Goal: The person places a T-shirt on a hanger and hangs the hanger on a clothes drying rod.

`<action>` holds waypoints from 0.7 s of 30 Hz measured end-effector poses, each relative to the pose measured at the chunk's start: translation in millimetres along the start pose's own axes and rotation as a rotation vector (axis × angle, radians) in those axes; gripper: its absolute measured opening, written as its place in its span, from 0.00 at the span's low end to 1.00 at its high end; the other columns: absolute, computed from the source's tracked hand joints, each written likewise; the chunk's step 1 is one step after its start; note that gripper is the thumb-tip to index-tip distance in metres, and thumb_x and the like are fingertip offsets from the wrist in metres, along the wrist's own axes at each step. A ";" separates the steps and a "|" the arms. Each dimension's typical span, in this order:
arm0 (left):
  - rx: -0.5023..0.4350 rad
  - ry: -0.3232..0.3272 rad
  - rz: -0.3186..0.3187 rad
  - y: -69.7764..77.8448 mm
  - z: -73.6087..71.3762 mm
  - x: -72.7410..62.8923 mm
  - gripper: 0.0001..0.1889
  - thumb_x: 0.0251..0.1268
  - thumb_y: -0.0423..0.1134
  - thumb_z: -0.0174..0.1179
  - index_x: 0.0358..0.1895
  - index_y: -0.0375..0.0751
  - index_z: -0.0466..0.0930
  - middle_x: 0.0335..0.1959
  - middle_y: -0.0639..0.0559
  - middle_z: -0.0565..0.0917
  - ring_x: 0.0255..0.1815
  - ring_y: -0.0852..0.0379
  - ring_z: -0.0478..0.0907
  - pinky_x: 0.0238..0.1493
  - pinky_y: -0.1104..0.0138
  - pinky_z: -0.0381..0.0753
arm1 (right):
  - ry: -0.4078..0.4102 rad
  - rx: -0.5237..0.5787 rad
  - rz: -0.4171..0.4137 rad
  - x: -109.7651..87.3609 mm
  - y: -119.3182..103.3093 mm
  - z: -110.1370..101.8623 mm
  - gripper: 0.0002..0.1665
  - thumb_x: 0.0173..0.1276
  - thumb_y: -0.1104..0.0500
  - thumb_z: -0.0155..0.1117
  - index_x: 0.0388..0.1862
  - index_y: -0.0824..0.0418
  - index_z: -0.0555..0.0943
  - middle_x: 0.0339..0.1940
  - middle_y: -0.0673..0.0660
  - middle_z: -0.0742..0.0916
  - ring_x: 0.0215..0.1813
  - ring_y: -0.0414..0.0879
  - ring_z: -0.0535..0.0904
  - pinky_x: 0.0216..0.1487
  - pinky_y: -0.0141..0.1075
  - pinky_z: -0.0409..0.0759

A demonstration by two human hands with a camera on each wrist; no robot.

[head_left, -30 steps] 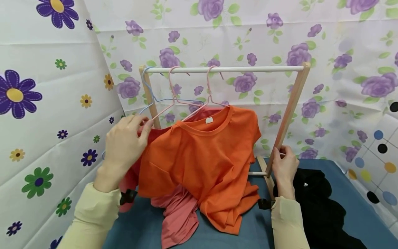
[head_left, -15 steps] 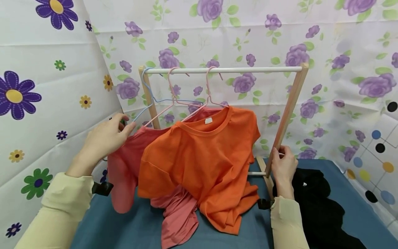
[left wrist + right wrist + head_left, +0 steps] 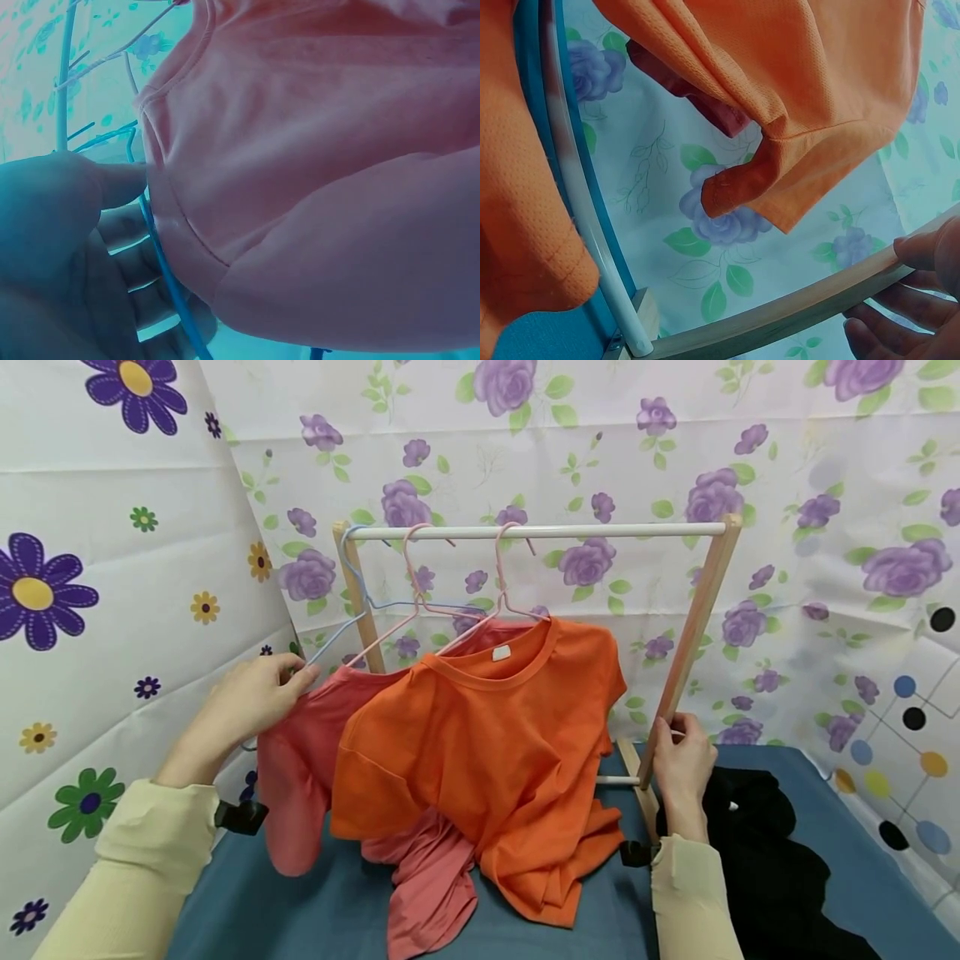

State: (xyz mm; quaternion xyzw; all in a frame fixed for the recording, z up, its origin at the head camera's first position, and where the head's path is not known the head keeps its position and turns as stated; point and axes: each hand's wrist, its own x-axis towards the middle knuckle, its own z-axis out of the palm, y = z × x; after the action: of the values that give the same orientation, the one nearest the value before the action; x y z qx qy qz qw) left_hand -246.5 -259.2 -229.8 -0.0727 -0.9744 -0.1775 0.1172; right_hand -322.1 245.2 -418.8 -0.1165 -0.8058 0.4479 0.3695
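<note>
My left hand (image 3: 243, 702) pinches the left arm of a blue hanger (image 3: 330, 642), hooked at the rack's left end. In the left wrist view, the thumb and fingers lie around this blue wire, beside the pink shirt (image 3: 315, 165). That pink shirt hangs on a pink hanger (image 3: 411, 585). In front of it an orange T-shirt (image 3: 487, 727) hangs on another pink hanger (image 3: 501, 568), its lower part bunched on the table. My right hand (image 3: 684, 768) grips the right wooden post (image 3: 696, 618) of the clothes rack; the right wrist view shows thumb and fingers around the post.
The rack's white top bar (image 3: 592, 532) carries the hangers, all towards its left half. A black garment (image 3: 780, 868) lies right of the rack on the blue table (image 3: 225, 918). Flower-printed sheets (image 3: 585, 468) stand close behind and at the left.
My left hand has let go of the pink hanger's arm and moved left and down onto the blue hanger. The pink sleeve now shows more fully. My right hand stays on the post.
</note>
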 end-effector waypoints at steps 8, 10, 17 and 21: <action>-0.068 0.125 0.017 -3.6 1.3 -6.1 0.21 0.78 0.51 0.45 0.45 0.38 0.82 0.38 0.41 0.82 0.35 0.46 0.73 0.33 0.57 0.70 | 0.003 0.001 -0.004 0.0 0.7 0.2 0.19 0.75 0.51 0.56 0.51 0.65 0.80 0.46 0.64 0.86 0.45 0.59 0.83 0.48 0.53 0.77; -0.082 0.172 0.026 -3.9 1.6 -7.8 0.21 0.78 0.50 0.45 0.45 0.37 0.82 0.37 0.41 0.82 0.32 0.47 0.73 0.31 0.58 0.69 | 0.005 0.001 -0.005 -0.1 0.5 -0.5 0.19 0.75 0.51 0.56 0.51 0.65 0.80 0.46 0.64 0.86 0.45 0.59 0.83 0.48 0.54 0.77; -0.112 0.288 0.045 -6.2 2.6 -11.6 0.20 0.77 0.48 0.47 0.49 0.36 0.83 0.35 0.41 0.83 0.24 0.50 0.71 0.26 0.60 0.68 | 0.003 -0.004 -0.013 -0.3 2.1 0.9 0.18 0.75 0.52 0.57 0.52 0.65 0.80 0.46 0.64 0.86 0.45 0.59 0.84 0.46 0.54 0.78; -0.143 0.318 0.029 -8.1 2.0 -14.1 0.20 0.78 0.48 0.46 0.49 0.37 0.83 0.34 0.43 0.82 0.25 0.51 0.70 0.27 0.61 0.68 | -0.002 -0.004 -0.011 -0.4 2.4 1.5 0.18 0.75 0.52 0.56 0.52 0.64 0.80 0.46 0.64 0.86 0.45 0.58 0.83 0.44 0.53 0.79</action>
State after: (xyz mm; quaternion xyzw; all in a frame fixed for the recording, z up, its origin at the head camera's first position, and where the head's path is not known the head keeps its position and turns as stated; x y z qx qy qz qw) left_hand -234.9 -267.4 -237.9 -0.0659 -0.9272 -0.2540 0.2672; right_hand -323.2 245.4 -421.4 -0.1126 -0.8075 0.4445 0.3710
